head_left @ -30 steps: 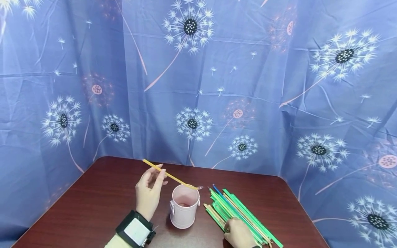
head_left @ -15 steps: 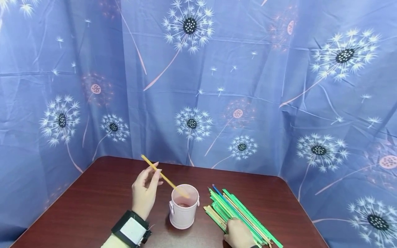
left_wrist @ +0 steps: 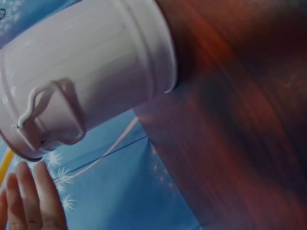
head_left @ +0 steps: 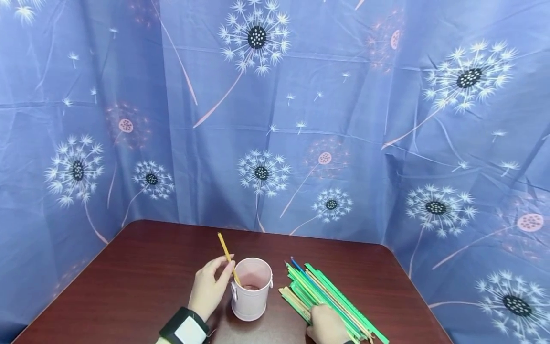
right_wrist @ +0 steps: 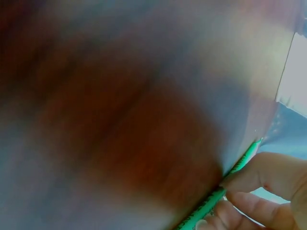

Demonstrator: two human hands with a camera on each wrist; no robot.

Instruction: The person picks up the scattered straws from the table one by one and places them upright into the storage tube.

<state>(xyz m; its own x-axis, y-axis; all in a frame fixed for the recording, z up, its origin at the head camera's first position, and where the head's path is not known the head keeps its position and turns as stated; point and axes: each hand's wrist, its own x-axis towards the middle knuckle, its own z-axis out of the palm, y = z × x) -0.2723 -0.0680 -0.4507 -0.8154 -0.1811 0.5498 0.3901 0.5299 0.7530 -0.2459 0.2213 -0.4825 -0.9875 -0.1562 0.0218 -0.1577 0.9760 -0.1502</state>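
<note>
Pale pink, glossy, cylindrical bucket point(head_left: 250, 306): upright, mouth up, small loop handles on its sides; reddish patch low inside, nature unclear. Slim yellow pencil-like stick point(head_left: 224, 246): pinched by the left hand point(head_left: 209, 287) just left of the bucket; lower end inside the bucket's mouth, left side; upper end raised, tilted leftward. Loose bundle of long thin sticks point(head_left: 326, 291): mostly bright green, several tan, one blue; lying flat right of the bucket, apart from it, roughly parallel. Right hand point(head_left: 325, 325) on the bundle, right of the bucket, pinching a green dark-marked stick point(right_wrist: 206, 208).
</note>
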